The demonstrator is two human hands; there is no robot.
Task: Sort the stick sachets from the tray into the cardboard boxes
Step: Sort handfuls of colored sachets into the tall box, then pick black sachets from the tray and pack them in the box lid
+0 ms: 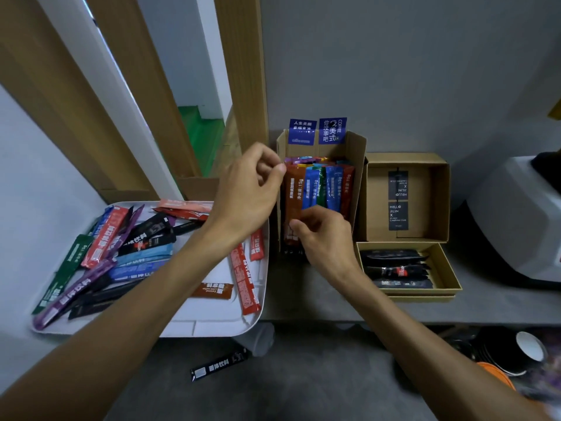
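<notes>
Brown sachet (293, 202) sits at the left wall of the tall box (356, 153), against a tight row of blue and red sticks. Left hand (246, 196) pinches its top edge; right hand (324, 235) grips its lower half. Risk: forcing it in could buckle it or dislodge neighbours. Tray (212, 325), at 8 o'clock from the box, appears to overhang the ledge. One black sachet (218, 364) lies on the floor at 6 o'clock.

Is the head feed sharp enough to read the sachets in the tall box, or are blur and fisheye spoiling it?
Head view, centre: sharp, print on the brown stick sachet in the tall open cardboard box is legible. Head view, edges: brown wooden posts lean with wide-angle distortion, and the bottom right corner past the black cup smears. Light is dim and even, with no glare.
</notes>
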